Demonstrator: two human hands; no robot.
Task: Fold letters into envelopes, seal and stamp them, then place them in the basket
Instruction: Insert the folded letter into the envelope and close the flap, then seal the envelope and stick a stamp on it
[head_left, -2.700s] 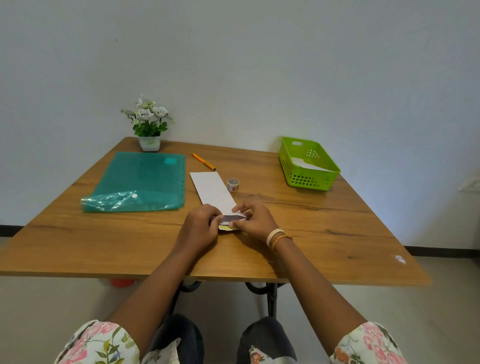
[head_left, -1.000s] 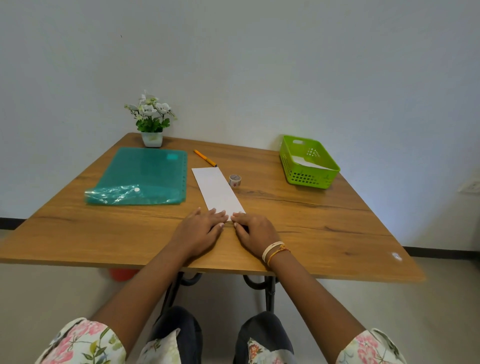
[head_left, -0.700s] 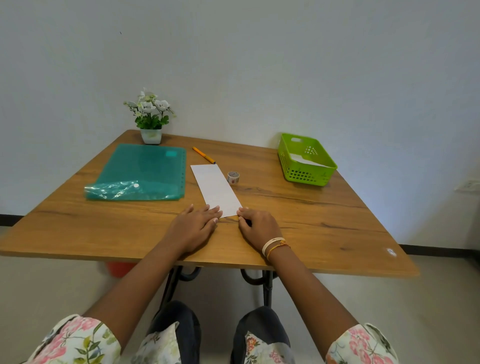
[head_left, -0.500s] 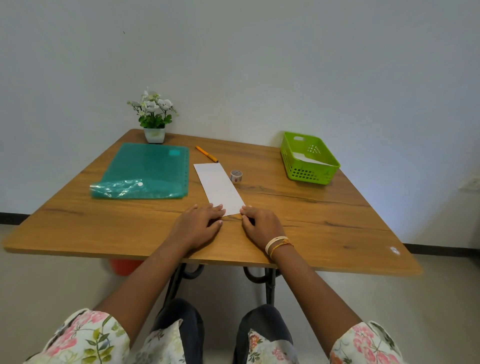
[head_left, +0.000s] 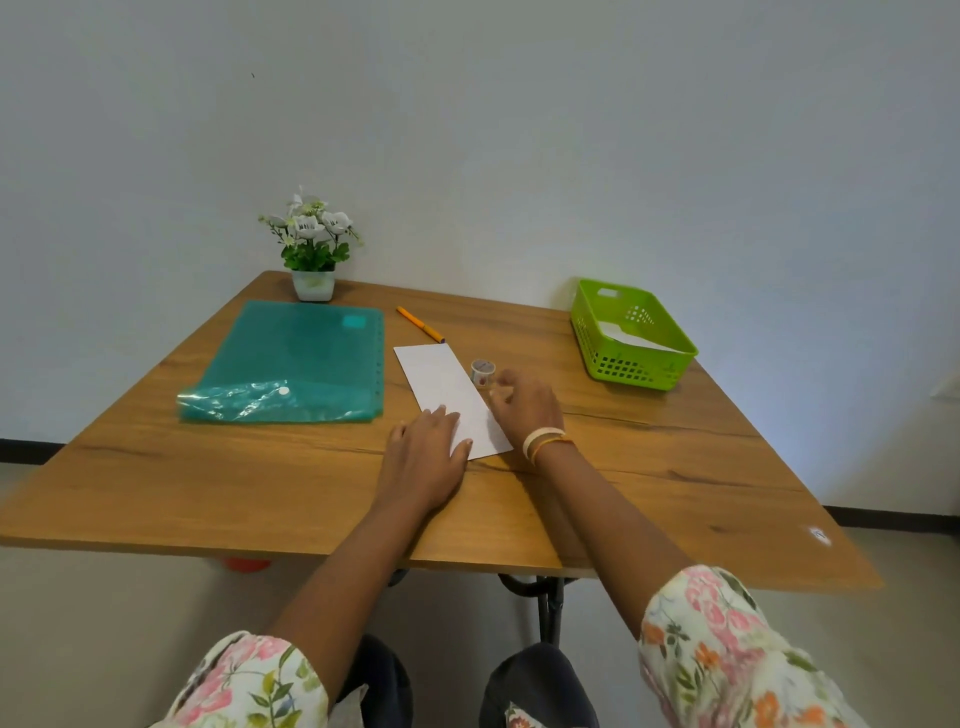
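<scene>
A long white envelope (head_left: 441, 387) lies flat on the wooden table (head_left: 270, 488), running away from me. My left hand (head_left: 423, 457) rests palm down on its near end, fingers spread. My right hand (head_left: 527, 408) hovers at the envelope's right edge, fingers loosely curled and empty, fingertips just short of a small roll of stamps (head_left: 482, 372). The green basket (head_left: 631, 332) stands at the far right with a white envelope inside.
A teal plastic folder (head_left: 291, 364) lies on the left half of the table. An orange pen (head_left: 420, 324) sits beyond the envelope. A small potted flower (head_left: 313, 249) stands at the back edge by the wall.
My right hand left the envelope's near end and moved forward to the right, close to the stamp roll. My left hand slid a little further onto the envelope.
</scene>
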